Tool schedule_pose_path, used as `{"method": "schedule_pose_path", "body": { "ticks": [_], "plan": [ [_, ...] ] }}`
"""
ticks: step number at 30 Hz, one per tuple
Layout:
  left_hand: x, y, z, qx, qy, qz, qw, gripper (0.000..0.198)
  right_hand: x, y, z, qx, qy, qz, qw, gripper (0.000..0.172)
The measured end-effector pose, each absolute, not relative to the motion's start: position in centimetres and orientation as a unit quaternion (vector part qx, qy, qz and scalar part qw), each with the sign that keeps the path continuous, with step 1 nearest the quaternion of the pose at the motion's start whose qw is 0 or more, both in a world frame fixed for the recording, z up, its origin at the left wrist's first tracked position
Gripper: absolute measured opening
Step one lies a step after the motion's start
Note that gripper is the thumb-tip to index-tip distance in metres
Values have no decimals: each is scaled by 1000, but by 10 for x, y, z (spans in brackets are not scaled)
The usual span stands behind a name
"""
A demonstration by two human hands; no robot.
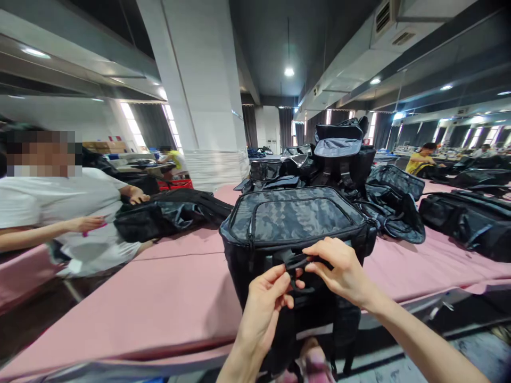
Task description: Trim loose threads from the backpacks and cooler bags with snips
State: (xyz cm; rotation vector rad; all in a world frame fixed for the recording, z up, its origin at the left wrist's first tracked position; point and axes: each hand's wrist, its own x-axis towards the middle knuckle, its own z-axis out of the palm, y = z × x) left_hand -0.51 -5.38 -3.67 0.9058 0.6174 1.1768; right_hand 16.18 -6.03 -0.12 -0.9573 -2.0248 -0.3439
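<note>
A black bag with a grey camouflage top [299,215] stands upright at the near edge of the pink-covered table [171,298]. Against its near side, my left hand [269,298] pinches a black strap [295,260] between thumb and fingers. Just to the right, my right hand [339,268] has its fingers bent round the same strap's other side, close to my left fingertips. Small parts of the strap between the hands are hidden by the fingers.
Piled dark bags [339,154] stand behind the camouflage bag. More bags [471,221] lie at the right. On the left, a person in a white shirt [91,202] handles a black bag [159,215] and holds something pink. A white pillar [199,85] rises beyond the table.
</note>
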Motion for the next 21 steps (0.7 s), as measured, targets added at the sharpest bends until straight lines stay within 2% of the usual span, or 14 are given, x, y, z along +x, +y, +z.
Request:
{"method": "schedule_pose_path", "body": {
  "ticks": [5,12,16,21],
  "plan": [
    [-4,-54,-42,388,259,528,710,33,156,-59,-5,-364,-820,-178,404,9],
    [-5,-57,-38,274,278,511,766,43,162,-60,-5,-376,-814,-99,433,12],
    [-2,-55,-37,291,281,523,750,45,159,-58,-5,-352,-832,-131,408,11],
    [0,-57,-40,300,294,573,704,38,159,-61,-1,-362,-823,-138,415,8]
  ]
}}
